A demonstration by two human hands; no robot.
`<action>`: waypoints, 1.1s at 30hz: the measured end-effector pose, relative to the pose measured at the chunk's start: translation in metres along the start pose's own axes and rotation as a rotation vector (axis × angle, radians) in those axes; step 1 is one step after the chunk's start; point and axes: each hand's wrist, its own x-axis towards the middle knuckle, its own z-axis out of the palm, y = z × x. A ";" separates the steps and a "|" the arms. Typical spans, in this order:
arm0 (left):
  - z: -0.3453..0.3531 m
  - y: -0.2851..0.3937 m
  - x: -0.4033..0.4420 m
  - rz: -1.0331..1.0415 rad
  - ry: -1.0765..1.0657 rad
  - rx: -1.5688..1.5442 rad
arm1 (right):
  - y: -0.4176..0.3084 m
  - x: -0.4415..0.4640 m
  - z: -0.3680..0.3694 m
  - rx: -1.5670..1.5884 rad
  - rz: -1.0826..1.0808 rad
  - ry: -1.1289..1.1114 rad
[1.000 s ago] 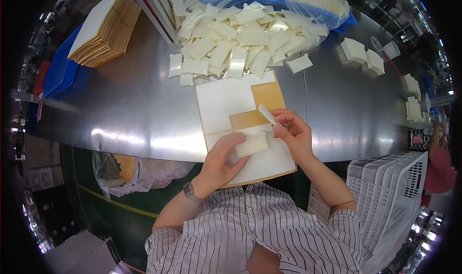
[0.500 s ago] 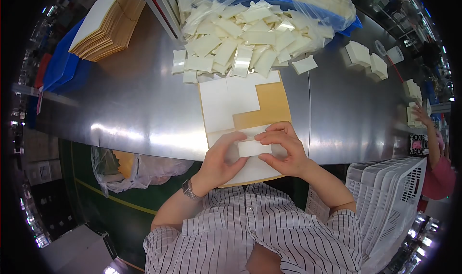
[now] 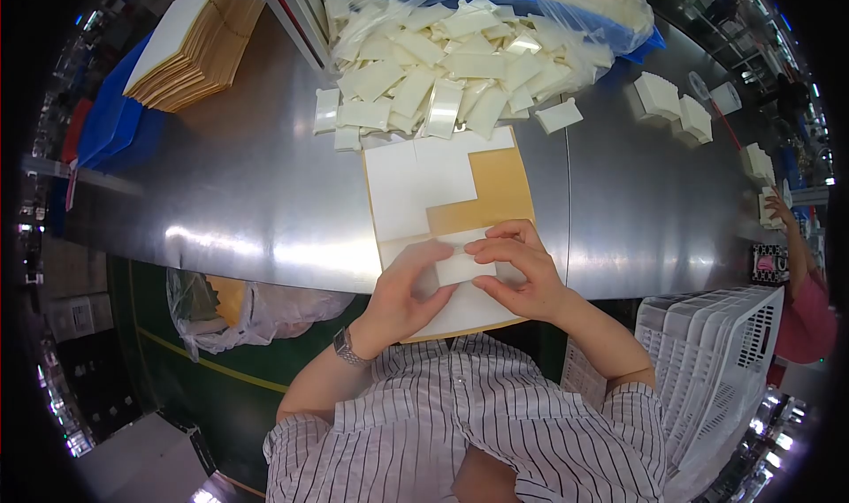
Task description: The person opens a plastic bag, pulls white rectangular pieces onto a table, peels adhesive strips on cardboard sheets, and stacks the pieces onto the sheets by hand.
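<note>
Between both hands is a small white rectangular plastic piece, held above a sheet of stickers. My left hand grips its left end between thumb and fingers. On the opposite end, the thumb and bent fingers of my right hand pinch the piece, with the fingertips along its upper edge. Under the hands lies the sticker sheet, white with a yellow-brown backing bared at its upper right. Just beyond it, a heap of similar cream plastic pieces spills out of a clear bag.
A thick stack of sheets stands at the back left beside a blue bin. Rows of white pieces sit at the right. White plastic crates are at my right side. Another person's hand reaches in at the far right.
My hands keep nearly the same hold on the white piece. The other person's hand at the far right has shifted slightly.
</note>
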 end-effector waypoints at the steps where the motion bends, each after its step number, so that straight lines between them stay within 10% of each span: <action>1: 0.000 -0.001 0.001 0.047 0.003 0.009 | 0.001 0.000 0.000 -0.003 -0.007 -0.014; 33: -0.020 0.008 0.008 -0.119 -0.154 -0.234 | 0.008 -0.003 -0.013 -0.047 0.113 -0.039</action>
